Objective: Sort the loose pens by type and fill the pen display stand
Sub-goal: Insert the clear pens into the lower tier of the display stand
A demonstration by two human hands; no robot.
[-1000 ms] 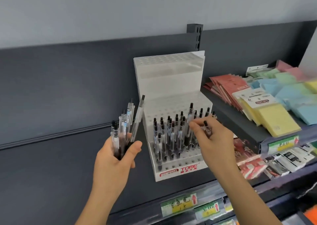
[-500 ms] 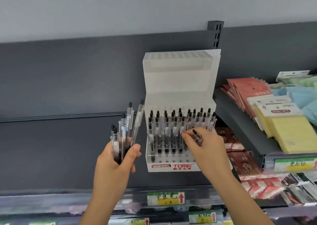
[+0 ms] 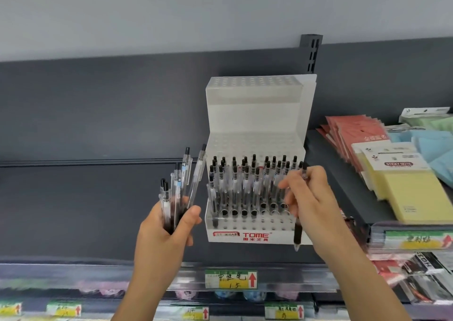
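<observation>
A white stepped pen display stand (image 3: 255, 235) marked TOME stands on the dark shelf. Its lower tier holds several clear pens with black caps (image 3: 245, 186); the middle and top tiers show only bare holes. My left hand (image 3: 166, 232) grips a bundle of several clear loose pens (image 3: 181, 186), upright, just left of the stand. My right hand (image 3: 311, 203) holds one black-grip pen (image 3: 297, 232) upright, tip down, in front of the stand's right end.
Yellow sticky note pads (image 3: 411, 193) and red and blue packets (image 3: 355, 134) lie on a sloped shelf at the right. Price labels (image 3: 230, 279) run along the shelf edge below. A dark back panel fills the left side.
My right hand has drawn back from the pens in the stand and turned its single pen upright with the tip down. The view has shifted left. My left hand keeps its bundle.
</observation>
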